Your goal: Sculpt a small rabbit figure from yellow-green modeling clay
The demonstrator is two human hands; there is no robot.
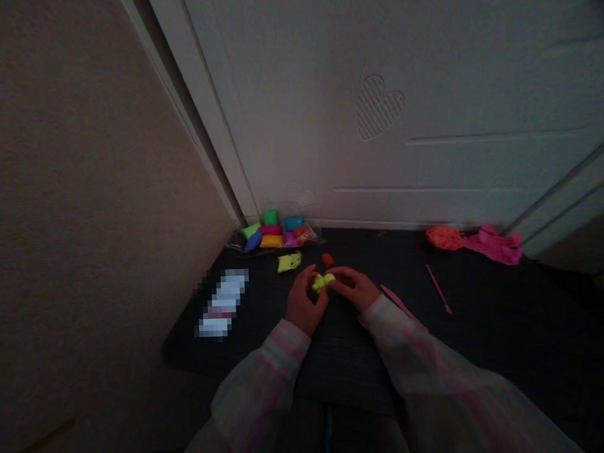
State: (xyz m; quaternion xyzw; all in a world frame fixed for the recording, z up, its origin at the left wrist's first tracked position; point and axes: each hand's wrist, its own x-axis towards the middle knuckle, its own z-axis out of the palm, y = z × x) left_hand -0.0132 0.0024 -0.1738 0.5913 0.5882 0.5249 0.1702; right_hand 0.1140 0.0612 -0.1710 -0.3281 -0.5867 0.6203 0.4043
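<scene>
Between my two hands is a small yellow modelling clay figure [324, 281], made of rounded lumps. My left hand [305, 302] is closed on its left side, thumb and fingers pinching it. The fingertips of my right hand [354, 287] press on its right end. Just beyond the hands lies a small red-orange lump [327, 259], close to my right fingers. A yellow packet [289, 262] with dark marks rests behind my left hand. Under my right forearm, a pink flat modelling tool [401, 303] is partly covered by the sleeve.
Colourful clay packets [271, 241] in clear plastic lie at the back left of the dark table [257, 350]. A pink stick tool [438, 289] lies to the right. Behind it are an orange crumpled piece [444, 237] and a pink one [495, 245]. A white door [298, 108] stands behind.
</scene>
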